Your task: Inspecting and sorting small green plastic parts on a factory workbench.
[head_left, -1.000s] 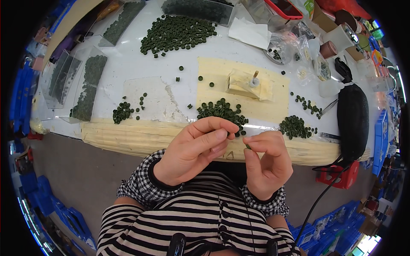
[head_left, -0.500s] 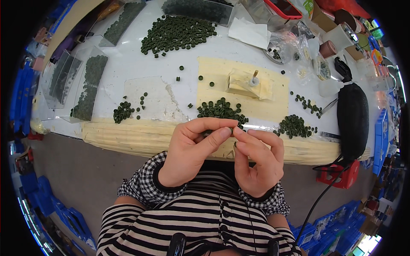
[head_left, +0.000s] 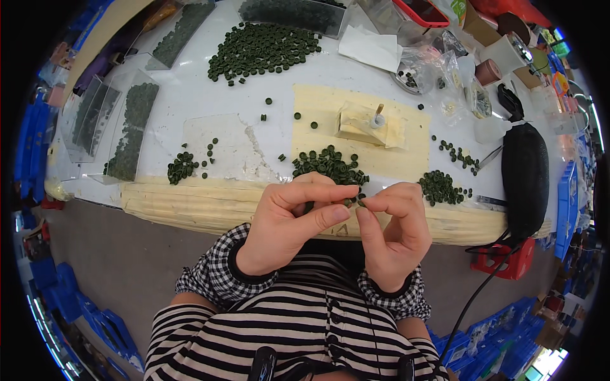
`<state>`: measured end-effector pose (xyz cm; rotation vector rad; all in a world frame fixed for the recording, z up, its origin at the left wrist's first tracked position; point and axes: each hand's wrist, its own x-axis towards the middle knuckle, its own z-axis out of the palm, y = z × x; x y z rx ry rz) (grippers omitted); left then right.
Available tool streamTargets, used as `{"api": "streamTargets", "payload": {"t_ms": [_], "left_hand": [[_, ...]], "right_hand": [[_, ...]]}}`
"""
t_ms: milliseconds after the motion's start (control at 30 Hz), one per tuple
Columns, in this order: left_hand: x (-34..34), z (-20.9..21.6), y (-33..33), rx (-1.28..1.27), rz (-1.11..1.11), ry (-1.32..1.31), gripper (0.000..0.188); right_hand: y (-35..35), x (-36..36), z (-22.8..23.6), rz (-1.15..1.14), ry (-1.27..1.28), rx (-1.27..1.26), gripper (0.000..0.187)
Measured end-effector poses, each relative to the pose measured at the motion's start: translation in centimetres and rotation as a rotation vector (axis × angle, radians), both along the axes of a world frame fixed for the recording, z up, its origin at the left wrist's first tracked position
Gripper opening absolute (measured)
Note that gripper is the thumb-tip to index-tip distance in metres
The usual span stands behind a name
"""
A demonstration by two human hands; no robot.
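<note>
My left hand and right hand each pinch a small green piece, probably for control, while the ridged disc pile lies near, seemingly for easy reach.

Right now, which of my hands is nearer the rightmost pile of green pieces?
Right. Your right hand is just left of that pile and closer to your body; your left hand is farther left, beyond your right.
</note>
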<state>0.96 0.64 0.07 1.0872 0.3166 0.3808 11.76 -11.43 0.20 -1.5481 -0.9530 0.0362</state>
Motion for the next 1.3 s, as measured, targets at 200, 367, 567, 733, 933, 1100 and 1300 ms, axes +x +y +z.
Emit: {"api": "streamTargets", "payload": {"t_ms": [200,367,567,733,933,1100,1300], "left_hand": [[0.1,-0.2,0.0,0.032,0.013,-0.008,0.028],[0.2,-0.6,-0.2,0.017,0.067,-0.002,0.026],[0.2,-0.5,0.0,0.171,0.113,-0.043,0.025],[0.1,-0.7,0.2,0.23,0.126,-0.034,0.024],[0.3,-0.5,0.6,0.265,0.145,0.032,0.021],[0.2,-0.2,0.6,0.364,0.149,0.054,0.021],[0.1,-0.2,0.7,0.486,0.186,0.031,0.023]], "right_hand": [[0.2,-0.2,-0.4,0.037,0.096,0.006,0.017],[0.1,-0.2,-0.4,0.06,0.123,0.0,0.017],[-0.4,-0.2,0.2,0.106,0.165,-0.037,0.018],[-0.7,-0.3,0.6,0.171,0.253,-0.058,0.021],[-0.7,-0.4,0.7,0.169,0.188,-0.061,0.024],[-0.9,-0.3,0.7,0.148,0.132,-0.068,0.026],[-0.9,-0.2,0.7,0.146,0.093,-0.082,0.027]]}}
